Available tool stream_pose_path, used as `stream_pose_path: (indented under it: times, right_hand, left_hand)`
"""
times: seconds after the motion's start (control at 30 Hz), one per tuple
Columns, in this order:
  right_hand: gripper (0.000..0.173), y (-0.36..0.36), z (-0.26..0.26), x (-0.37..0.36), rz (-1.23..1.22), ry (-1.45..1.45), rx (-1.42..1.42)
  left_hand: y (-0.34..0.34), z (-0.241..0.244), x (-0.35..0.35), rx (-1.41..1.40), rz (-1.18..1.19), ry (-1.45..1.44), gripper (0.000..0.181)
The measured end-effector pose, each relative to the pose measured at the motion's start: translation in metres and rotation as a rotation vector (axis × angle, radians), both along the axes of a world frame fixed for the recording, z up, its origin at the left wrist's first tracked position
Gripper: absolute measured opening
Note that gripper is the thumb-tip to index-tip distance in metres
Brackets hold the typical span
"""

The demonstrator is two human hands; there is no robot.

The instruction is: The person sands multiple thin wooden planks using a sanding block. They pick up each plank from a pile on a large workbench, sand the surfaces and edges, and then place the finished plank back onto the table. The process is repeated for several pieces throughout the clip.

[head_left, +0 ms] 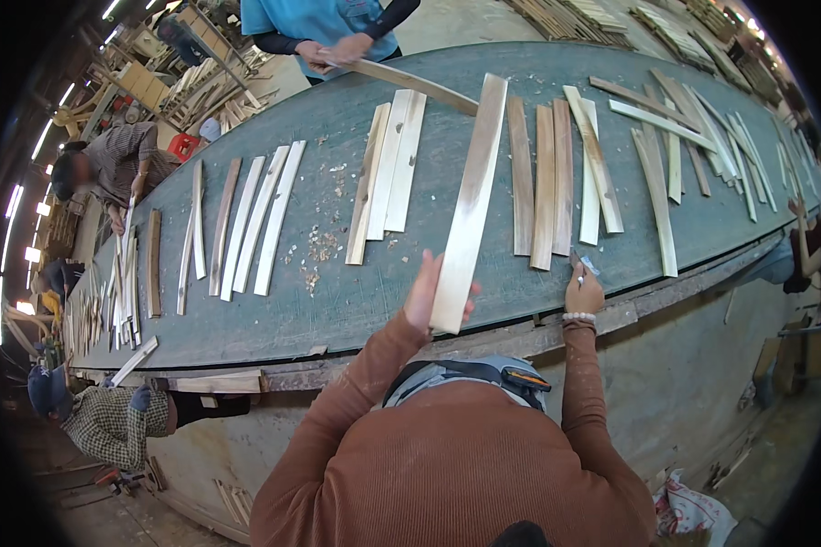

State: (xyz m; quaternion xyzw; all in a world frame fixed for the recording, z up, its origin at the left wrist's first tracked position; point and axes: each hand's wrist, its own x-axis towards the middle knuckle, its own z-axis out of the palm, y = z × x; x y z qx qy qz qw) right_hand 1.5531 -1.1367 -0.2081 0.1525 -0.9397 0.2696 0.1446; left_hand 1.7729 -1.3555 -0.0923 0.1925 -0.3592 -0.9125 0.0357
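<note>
My left hand (424,288) grips the near end of a long wooden slat (471,212), brown at the far end and pale at the near one. The slat is raised at a tilt above the green tabletop (301,328). My right hand (583,292), with a beaded bracelet at its wrist, is closed around a small tool (575,260) with a dark tip, too small to name surely. That hand is by the table's near edge, just below a row of brown slats (542,191). A whitish-blue scrap (591,265) shows beside its fingers.
Several pale slats (386,164) lie left of the raised one, with wood shavings (321,246) nearby. Crossed slats (663,119) are piled at right. Across the table a person in a blue shirt (321,20) holds another slat (417,83). More people stand at the left.
</note>
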Motion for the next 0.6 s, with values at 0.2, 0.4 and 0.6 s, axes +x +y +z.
stream_pose_path:
  times: [0.2, 0.4, 0.6]
  right_hand:
    - [0.033, -0.005, 0.005, 0.005, -0.011, -0.005, 0.017]
    - [0.032, -0.003, 0.004, 0.004, 0.01, -0.023, 0.026]
    - [0.032, -0.001, 0.002, 0.004, -0.052, 0.011, 0.035]
  left_hand:
    - [-0.062, -0.086, -0.067, -0.738, -0.122, -0.059, 0.066]
    - [-0.134, -0.174, -0.039, -1.989, 0.301, -0.97, 0.078]
    - [-0.134, -0.125, -0.035, -1.691, -0.073, -1.005, 0.044]
